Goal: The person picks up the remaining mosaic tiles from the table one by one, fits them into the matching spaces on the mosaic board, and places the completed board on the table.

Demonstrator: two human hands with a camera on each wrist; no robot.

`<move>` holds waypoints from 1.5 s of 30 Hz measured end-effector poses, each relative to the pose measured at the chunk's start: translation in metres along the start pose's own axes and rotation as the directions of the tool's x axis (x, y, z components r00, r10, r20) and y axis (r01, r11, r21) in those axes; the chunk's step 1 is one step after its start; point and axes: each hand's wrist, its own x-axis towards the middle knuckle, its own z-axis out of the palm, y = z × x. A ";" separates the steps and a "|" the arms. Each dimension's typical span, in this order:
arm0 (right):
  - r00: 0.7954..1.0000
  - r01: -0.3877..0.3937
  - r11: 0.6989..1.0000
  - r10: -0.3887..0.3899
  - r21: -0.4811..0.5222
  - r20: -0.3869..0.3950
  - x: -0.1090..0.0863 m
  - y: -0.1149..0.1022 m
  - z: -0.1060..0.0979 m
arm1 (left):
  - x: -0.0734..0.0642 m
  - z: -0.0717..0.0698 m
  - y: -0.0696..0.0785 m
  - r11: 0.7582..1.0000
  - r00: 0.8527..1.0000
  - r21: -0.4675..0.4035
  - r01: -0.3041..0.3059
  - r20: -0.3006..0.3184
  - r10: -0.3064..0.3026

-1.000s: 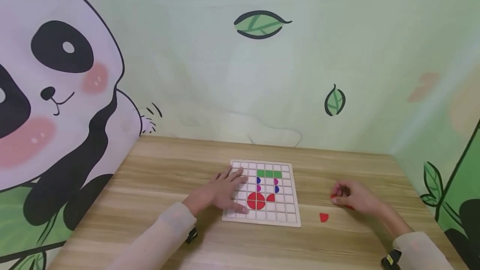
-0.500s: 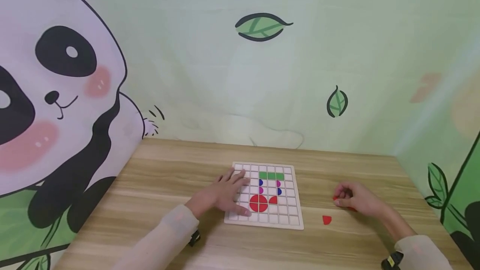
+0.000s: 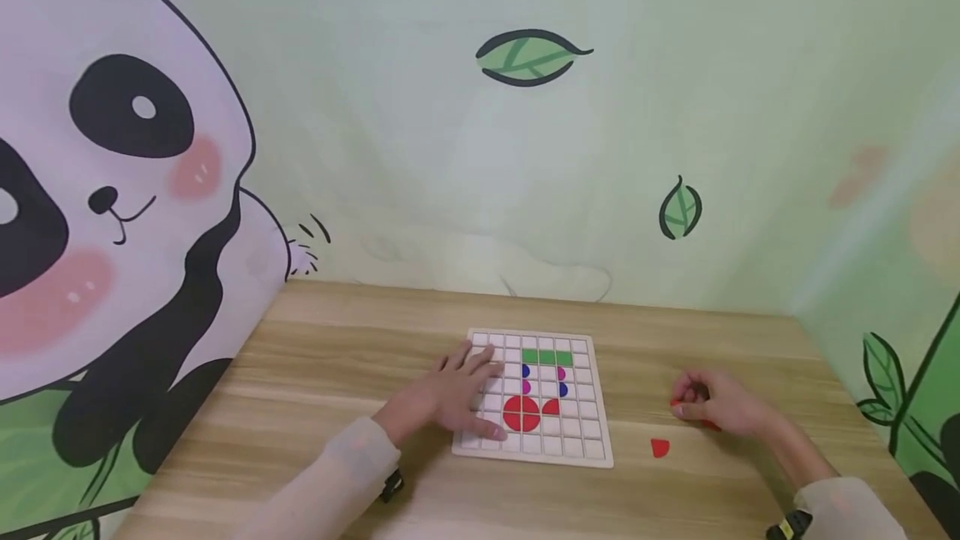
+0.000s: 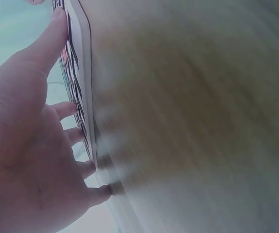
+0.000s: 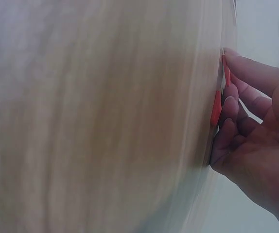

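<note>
A white grid board (image 3: 573,446) lies flat on the table. My left hand (image 3: 453,394) rests on its left side with fingers spread; the left wrist view shows the thumb (image 4: 42,46) along the board's edge. Set in the grid are green squares (image 3: 547,357), small blue and magenta half-discs, a red circle (image 3: 521,413) of quarter pieces and a single red quarter (image 3: 551,407). To the right, my right hand (image 3: 720,402) pinches a red piece (image 5: 227,72) between thumb and index finger, low at the tabletop. Another red piece (image 5: 216,109) lies under its curled fingers, partly hidden.
One loose red quarter piece (image 3: 660,447) lies between the board and my right hand. The wooden table (image 3: 360,332) ends at a printed cloth wall at the back (image 3: 420,148), with a panda picture (image 3: 247,240) on the left.
The head view has shifted slightly, so everything appears a little lower and further right. Both hands keep their places relative to the board and pieces.
</note>
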 end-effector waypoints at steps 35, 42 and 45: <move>0.987 -0.019 0.998 0.010 -0.055 -0.162 0.026 -0.050 0.031 | -0.002 0.000 0.003 1.000 1.000 -0.012 -0.002 0.001 0.002; 0.994 0.011 1.000 -0.014 -0.021 -0.111 0.041 -0.080 0.058 | -0.001 -0.001 0.002 1.000 1.000 -0.013 -0.007 0.009 0.007; 0.996 0.023 1.000 -0.024 -0.010 -0.091 0.046 -0.087 0.070 | -0.001 0.000 0.001 1.000 1.000 -0.016 -0.009 0.013 0.009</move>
